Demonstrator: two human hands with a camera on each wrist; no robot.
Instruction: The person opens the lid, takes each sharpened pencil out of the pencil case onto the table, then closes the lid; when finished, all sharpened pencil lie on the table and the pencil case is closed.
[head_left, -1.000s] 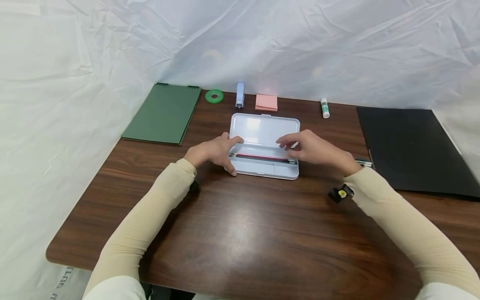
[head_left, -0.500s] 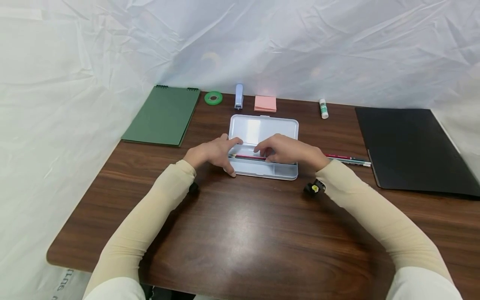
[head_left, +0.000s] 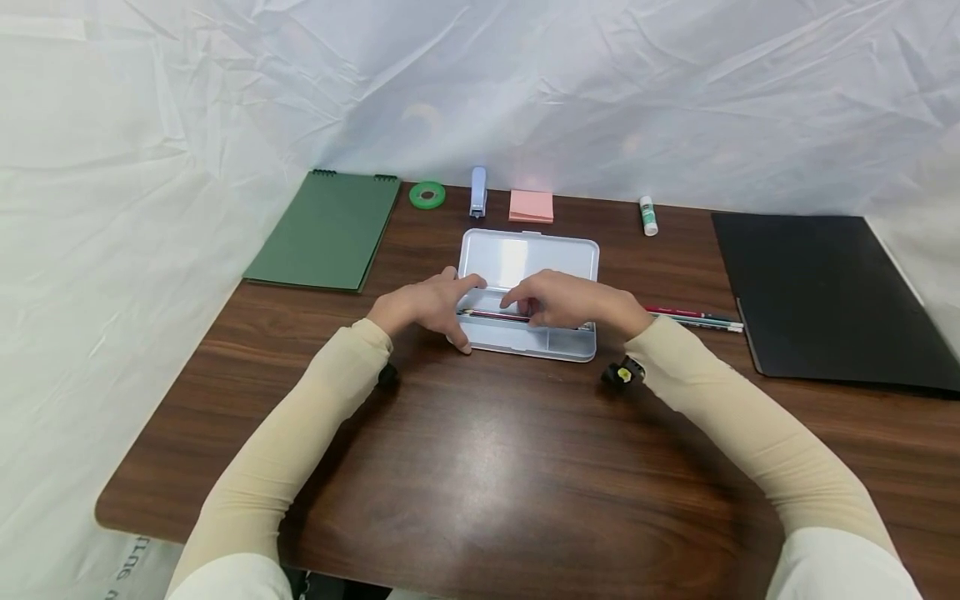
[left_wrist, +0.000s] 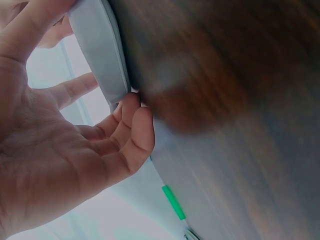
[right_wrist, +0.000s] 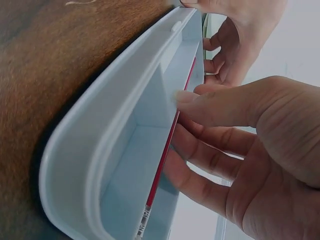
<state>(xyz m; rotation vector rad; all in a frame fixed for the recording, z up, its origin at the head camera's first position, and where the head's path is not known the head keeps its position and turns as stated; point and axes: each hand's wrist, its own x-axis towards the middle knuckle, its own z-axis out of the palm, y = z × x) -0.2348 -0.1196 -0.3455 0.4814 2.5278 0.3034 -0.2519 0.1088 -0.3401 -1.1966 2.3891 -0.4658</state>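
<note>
A white pencil case [head_left: 510, 336] lies with its lid [head_left: 491, 250] folded back on the dark wooden table. My left hand [head_left: 427, 304] holds the case's left end, thumb at the front edge and index finger across the inside; in the left wrist view, other fingers curl against the case's end. Inside the long compartment lies a red pencil [right_wrist: 162, 165] with a ferrule at its near end. My right hand [head_left: 570, 300] reaches into the case and pinches the pencil near its middle between thumb and fingers. Some of the pencil is hidden behind that hand.
Several pencils [head_left: 697, 320] lie right of the case, beside a black folder [head_left: 832, 300]. Along the back stand a green tape roll [head_left: 416, 197], a stapler [head_left: 478, 192], pink sticky notes [head_left: 531, 207] and a glue stick [head_left: 648, 217]. A green spiral pad [head_left: 326, 233] lies at left.
My right hand has moved left from the case's right end to the pencil's middle and lowered onto it. The left hand has stayed at the case's left end.
</note>
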